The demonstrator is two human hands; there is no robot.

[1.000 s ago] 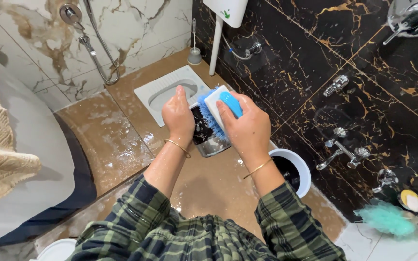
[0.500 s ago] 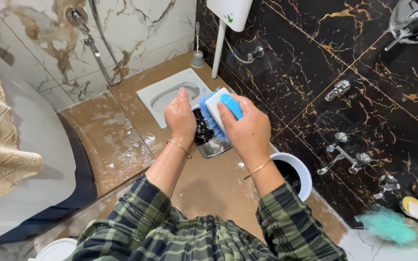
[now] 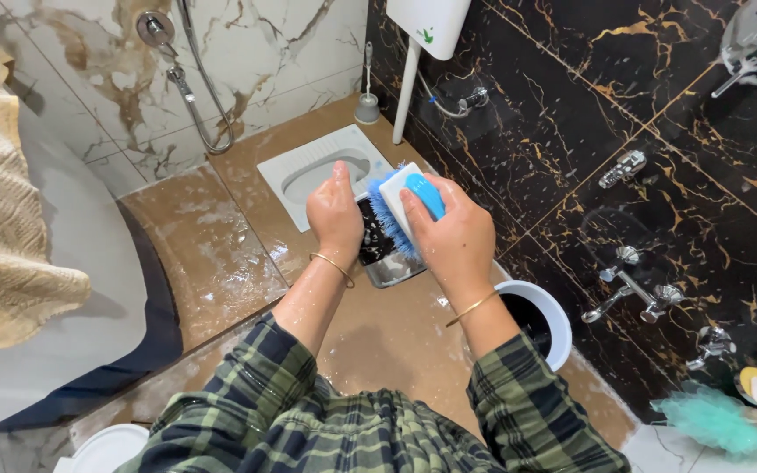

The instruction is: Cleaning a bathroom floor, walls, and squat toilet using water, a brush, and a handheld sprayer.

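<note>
In the head view, the left hand (image 3: 336, 213) grips a small dark object with a shiny metal edge (image 3: 378, 250), holding it up between the body and the squat toilet pan (image 3: 308, 171); what exactly the object is cannot be made out. The right hand (image 3: 453, 236) is closed around a scrubbing brush (image 3: 409, 203) with a white back, a blue grip and blue bristles, and the bristles press against the dark object's face. Both hands look wet, and each wrist wears a thin gold bangle.

As for progress, the scrubbing looks to be mid-course: brush and object are in full contact, and nothing shows the object rinsed or put down. Whether dirt remains on it is hidden under the bristles.

Of containers, a white bucket (image 3: 547, 307) stands on the brown floor (image 3: 212, 254) just below the right forearm, near the black marbled wall; its inside looks dark, and the contents cannot be told. The toilet pan's bowl appears to hold nothing but a wet sheen. The floor tiles are wet, with foamy patches. A teal bath pouf (image 3: 711, 420) lies at the lower right.
</note>
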